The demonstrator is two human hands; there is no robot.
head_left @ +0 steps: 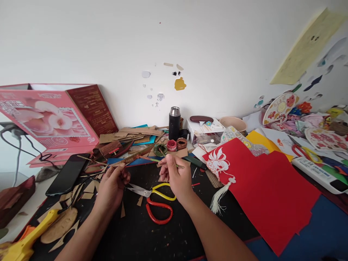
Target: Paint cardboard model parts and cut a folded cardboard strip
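A plain white wall [108, 43] rises behind the far edge of the work surface [130, 239], softly lit, and from my remote station I see small stickers [179, 84] in grey, beige and mustard scattered above that edge's middle. Over the far right corner, a long pale-yellow sheet of paper [307, 50] slants on the wall, with teal and dark-blue cut-outs [313, 83] near it. Past the left edge I make out a dark plug [16, 133] with hanging cables [18, 163]; the surface is mostly black, turning blue toward its near right corner.
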